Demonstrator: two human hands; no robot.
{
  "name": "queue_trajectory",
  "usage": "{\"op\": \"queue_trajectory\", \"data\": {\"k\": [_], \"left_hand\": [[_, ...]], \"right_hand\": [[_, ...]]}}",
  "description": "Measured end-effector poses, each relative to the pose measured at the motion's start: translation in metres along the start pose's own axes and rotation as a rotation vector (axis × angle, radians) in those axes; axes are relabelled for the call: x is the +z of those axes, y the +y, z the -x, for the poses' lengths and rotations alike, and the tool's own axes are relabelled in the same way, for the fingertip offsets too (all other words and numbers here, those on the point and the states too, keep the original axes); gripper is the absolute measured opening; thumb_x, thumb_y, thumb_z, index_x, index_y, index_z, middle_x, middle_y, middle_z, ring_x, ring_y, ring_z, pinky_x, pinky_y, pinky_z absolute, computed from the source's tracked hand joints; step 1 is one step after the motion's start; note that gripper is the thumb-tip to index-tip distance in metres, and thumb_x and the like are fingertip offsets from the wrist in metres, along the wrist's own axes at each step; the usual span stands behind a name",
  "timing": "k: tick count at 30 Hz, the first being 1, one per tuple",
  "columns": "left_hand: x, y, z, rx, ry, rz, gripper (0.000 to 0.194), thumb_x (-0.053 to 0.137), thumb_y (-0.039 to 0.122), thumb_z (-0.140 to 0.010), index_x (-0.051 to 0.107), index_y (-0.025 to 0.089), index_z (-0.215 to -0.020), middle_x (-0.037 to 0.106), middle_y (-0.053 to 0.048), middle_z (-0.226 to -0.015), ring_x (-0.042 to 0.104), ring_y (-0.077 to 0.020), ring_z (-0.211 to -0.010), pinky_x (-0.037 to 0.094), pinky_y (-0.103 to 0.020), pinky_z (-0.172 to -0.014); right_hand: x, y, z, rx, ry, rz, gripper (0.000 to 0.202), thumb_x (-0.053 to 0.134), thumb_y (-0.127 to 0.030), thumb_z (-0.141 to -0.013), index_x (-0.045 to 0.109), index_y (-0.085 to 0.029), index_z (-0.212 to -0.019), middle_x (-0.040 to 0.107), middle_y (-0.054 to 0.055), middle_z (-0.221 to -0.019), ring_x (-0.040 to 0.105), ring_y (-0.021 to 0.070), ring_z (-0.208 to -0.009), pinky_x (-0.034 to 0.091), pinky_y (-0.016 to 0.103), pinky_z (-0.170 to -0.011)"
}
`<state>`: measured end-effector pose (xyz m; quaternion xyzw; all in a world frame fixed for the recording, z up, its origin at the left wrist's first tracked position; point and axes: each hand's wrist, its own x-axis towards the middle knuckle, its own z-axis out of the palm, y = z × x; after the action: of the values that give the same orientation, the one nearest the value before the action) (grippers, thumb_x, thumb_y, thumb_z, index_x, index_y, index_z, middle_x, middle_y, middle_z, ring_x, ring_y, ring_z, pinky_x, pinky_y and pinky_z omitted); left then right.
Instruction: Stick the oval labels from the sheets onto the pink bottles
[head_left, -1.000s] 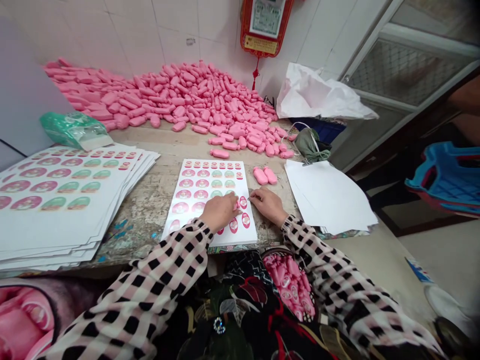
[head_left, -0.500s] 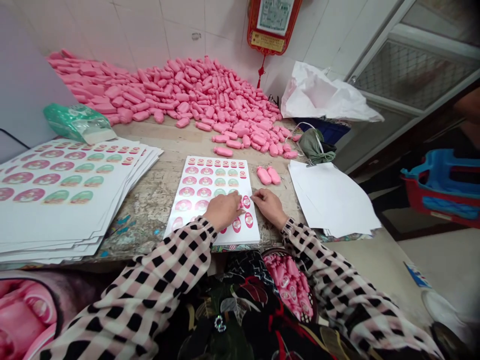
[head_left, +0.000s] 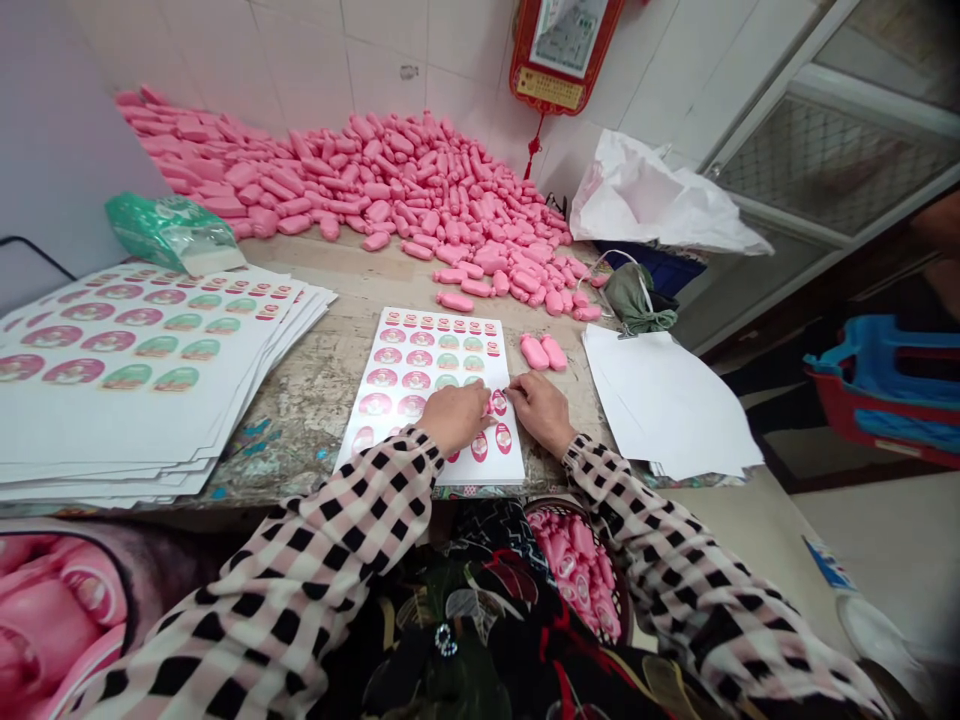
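A sheet of pink and green stickers lies on the worn table in front of me. My left hand rests on its right part, fingers pinched near the oval pink stickers; a bit of pink shows at the fingertips, too small to make out. My right hand is at the sheet's right edge, thumb and forefinger pinched beside an oval sticker, with something thin and dark at the tips. Two pink bottles lie just beyond my right hand.
A large heap of pink bottles lies against the wall. More sticker sheets are stacked at left, under a green plastic bag. White sheets lie at right. Below the table edge is a basket of labelled bottles.
The whole view has shifted slightly. My right hand's fingertips are a little closer to the oval sticker at the sheet's edge; my left hand stays in nearly the same place.
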<state>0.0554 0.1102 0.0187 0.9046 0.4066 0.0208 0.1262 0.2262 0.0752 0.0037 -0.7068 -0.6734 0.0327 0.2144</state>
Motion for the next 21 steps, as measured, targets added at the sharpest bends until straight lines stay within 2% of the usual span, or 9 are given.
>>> {"op": "queue_trajectory", "data": {"k": [5, 15, 21], "left_hand": [[-0.002, 0.0, 0.0, -0.002, -0.008, 0.001, 0.038, 0.047, 0.044, -0.082, 0.051, 0.026, -0.115, 0.053, -0.008, -0.122, 0.057, -0.0254, -0.096, 0.042, -0.036, -0.077], [-0.004, 0.0, 0.0, -0.02, -0.037, 0.021, 0.042, 0.047, 0.045, -0.082, 0.049, 0.028, -0.12, 0.05, -0.008, -0.126, 0.055, -0.0253, -0.101, 0.042, -0.037, -0.081], [-0.003, 0.0, 0.0, -0.015, -0.026, 0.025, 0.043, 0.046, 0.046, -0.082, 0.048, 0.026, -0.12, 0.05, -0.009, -0.126, 0.054, -0.026, -0.103, 0.042, -0.037, -0.082]], "right_hand": [[-0.003, 0.005, -0.001, 0.129, -0.088, -0.019, 0.015, 0.051, -0.034, -0.083, 0.06, -0.022, -0.081, 0.061, 0.0, -0.085, 0.054, 0.0144, -0.077, 0.034, 0.026, -0.064], [-0.009, 0.015, -0.005, -0.002, -0.143, -0.073, 0.013, 0.054, -0.033, -0.08, 0.062, -0.022, -0.082, 0.062, 0.0, -0.087, 0.054, 0.0144, -0.081, 0.037, 0.026, -0.072], [-0.006, 0.017, 0.0, 0.04, -0.126, -0.109, 0.015, 0.053, -0.034, -0.08, 0.062, -0.022, -0.081, 0.063, 0.0, -0.085, 0.054, 0.0142, -0.078, 0.038, 0.025, -0.07]]}}
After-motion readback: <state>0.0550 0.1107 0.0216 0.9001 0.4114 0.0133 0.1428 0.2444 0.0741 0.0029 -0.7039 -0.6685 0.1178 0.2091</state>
